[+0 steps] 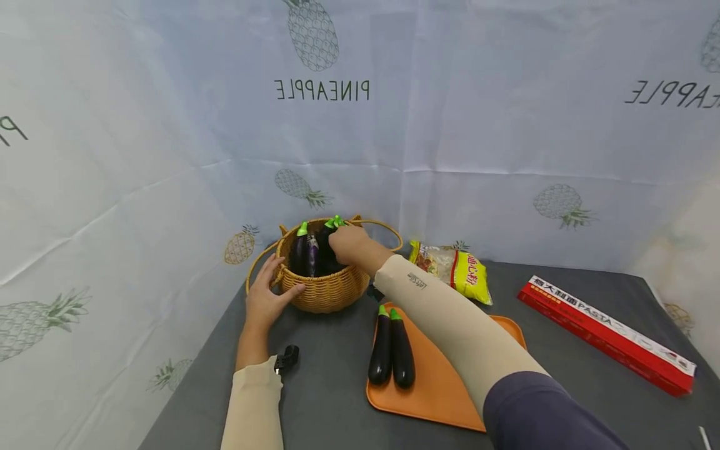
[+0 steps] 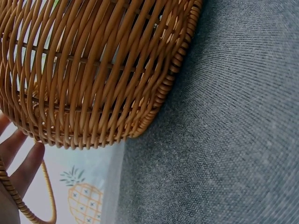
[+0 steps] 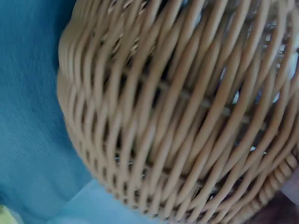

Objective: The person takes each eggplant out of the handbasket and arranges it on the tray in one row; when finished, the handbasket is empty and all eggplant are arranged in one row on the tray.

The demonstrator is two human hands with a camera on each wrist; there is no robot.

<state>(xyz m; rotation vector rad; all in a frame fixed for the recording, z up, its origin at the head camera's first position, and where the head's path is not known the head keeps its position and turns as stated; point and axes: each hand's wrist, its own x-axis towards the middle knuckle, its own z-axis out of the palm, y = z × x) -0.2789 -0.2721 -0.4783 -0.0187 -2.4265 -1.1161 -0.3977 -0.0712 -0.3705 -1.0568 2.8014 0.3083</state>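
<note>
A round wicker basket stands at the back of the dark table, holding several dark eggplants with green caps. My left hand rests against its left side, thumb spread toward the front. In the left wrist view, the fingers lie nearly straight by the wicker and a handle loop. Reaching over the basket's right rim, my right hand grips an eggplant just below its green cap; the fingertips are partly hidden. The right wrist view is filled by the basket's woven wall.
Two eggplants lie side by side on an orange tray, partly beneath my right forearm. Behind it is a yellow food bag. A long red pasta box lies at the right. A pineapple-print curtain hangs behind the table.
</note>
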